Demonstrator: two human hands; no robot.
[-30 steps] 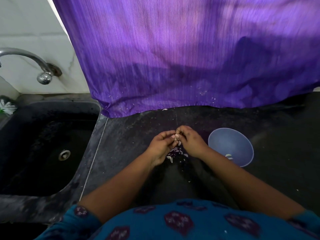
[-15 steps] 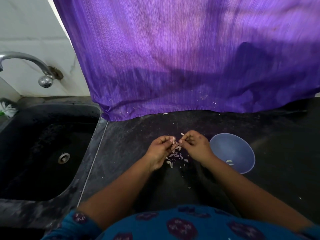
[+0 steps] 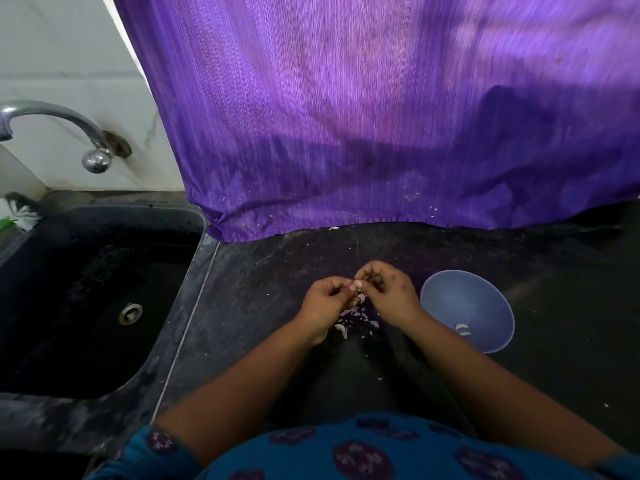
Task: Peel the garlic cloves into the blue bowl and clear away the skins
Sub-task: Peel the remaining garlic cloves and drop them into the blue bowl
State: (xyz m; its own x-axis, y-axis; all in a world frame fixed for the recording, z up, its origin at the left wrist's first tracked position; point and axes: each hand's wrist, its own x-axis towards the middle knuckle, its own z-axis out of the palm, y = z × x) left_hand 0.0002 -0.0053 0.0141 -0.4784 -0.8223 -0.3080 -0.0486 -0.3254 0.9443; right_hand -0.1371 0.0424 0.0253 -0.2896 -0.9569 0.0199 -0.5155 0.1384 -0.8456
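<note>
Now you peel over the dark stone worktop (image 3: 263, 292).
Your left hand (image 3: 327, 304) and right hand (image 3: 388, 292) pinch one small pale garlic clove (image 3: 359, 286) beside the round blue plastic bowl (image 3: 485, 296).

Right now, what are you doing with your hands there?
A person is peeling garlic on a dark counter. The left hand and right hand meet and pinch a small garlic clove between their fingertips. Loose skins lie on the counter just below the hands. A blue bowl stands to the right with a peeled piece inside. A sink is at the left.
</note>
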